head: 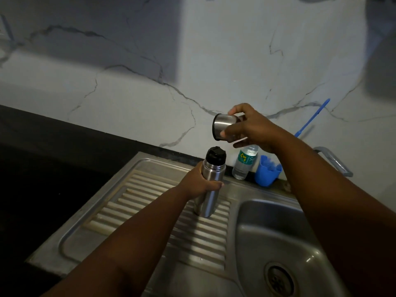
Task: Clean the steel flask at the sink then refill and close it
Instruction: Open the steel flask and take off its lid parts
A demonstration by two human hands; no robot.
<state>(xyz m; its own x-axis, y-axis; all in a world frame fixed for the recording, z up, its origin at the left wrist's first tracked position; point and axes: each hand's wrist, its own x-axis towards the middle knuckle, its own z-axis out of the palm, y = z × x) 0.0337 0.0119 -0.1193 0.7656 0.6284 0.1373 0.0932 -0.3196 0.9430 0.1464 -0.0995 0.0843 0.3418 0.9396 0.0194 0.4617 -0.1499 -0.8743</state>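
- Left hand (200, 182) fingers wrap the upright steel flask (211, 183) on the drainboard (132, 202).
- Right hand (252, 130) fingers pinch the steel cap (222, 126) above.
- Best to keep the flask steady while unscrewing its black stopper (215, 154).

Your view is dim overall. A brighter patch falls on the marble wall (225, 61) at centre right, while a broad soft shadow covers its upper left. The worktop (38, 146) at left is almost black. Soft glints show on the steel sink (267, 232). Edges look curved and slightly blurred; fine detail is grainy.
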